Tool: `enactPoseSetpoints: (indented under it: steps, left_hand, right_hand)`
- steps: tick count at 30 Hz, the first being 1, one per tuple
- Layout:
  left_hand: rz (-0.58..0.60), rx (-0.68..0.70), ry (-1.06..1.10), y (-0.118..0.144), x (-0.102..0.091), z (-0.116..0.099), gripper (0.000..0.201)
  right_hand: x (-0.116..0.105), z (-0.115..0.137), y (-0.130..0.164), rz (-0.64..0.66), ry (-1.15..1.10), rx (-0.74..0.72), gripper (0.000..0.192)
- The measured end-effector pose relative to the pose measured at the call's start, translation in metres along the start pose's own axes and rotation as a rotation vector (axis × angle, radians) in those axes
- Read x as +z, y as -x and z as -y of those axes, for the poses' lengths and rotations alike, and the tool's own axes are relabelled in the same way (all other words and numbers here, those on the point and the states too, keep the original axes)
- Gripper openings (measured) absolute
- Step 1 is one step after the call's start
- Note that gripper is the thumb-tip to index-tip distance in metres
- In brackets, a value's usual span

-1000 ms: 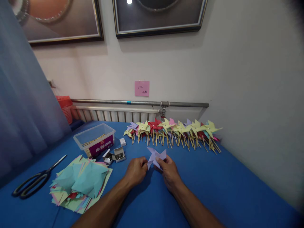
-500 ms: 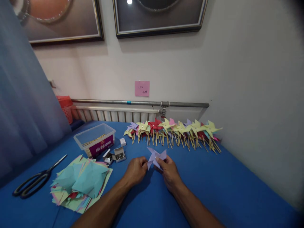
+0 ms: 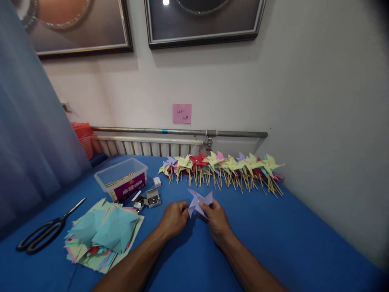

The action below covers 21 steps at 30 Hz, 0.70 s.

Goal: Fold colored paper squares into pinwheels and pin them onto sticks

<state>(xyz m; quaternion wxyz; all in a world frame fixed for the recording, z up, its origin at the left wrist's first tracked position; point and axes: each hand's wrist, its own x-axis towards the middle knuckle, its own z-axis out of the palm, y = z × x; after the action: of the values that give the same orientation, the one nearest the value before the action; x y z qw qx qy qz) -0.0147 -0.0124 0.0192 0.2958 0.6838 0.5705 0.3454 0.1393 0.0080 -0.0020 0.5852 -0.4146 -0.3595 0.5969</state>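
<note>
Blue table (image 3: 288,239), pink wall note (image 3: 181,113) illegible, left hand (image 3: 174,219) and right hand (image 3: 216,221) pinching lilac pinwheel (image 3: 199,201)

The right hand (image 3: 216,222) is covering the lower part of the lilac pinwheel (image 3: 199,201), and whatever the left hand (image 3: 174,219) is pinching beside that pinwheel is too small to tell. The writing on the pink note (image 3: 181,113) above it is staying illegible. Both framed pictures (image 3: 204,22) are running off the top edge.
</note>
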Motion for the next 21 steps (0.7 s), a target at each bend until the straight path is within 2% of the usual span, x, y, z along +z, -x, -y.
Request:
enactPoseSetpoints:
  steps: [21]
  left_hand:
    - [0.009,0.001,-0.007,-0.0002,-0.0005,-0.0012,0.023]
  right_hand:
    - [-0.0035,-0.0069,-0.0053,0.021,0.023,-0.039,0.032]
